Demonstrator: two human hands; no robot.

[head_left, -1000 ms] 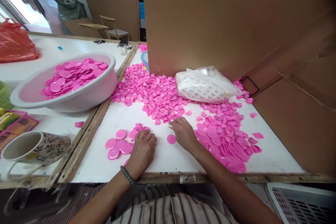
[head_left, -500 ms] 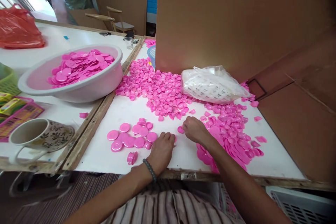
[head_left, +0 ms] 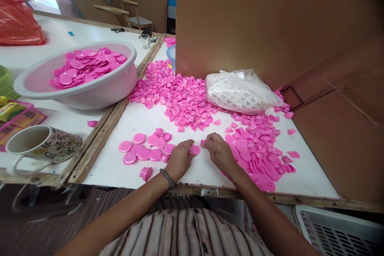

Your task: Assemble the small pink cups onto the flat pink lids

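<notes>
Your left hand (head_left: 180, 158) now shows the pink disc (head_left: 195, 150) in its fingers; half a second ago it was mostly hidden. Your right hand (head_left: 220, 152) has its fingers closed on a small pink piece (head_left: 203, 143), just beside the disc. So both parts sit together over the surface (head_left: 195, 177), toward its near edge; can't tell if they touch. Laid-out discs (head_left: 144, 154) stay nearer its left edge.
</notes>
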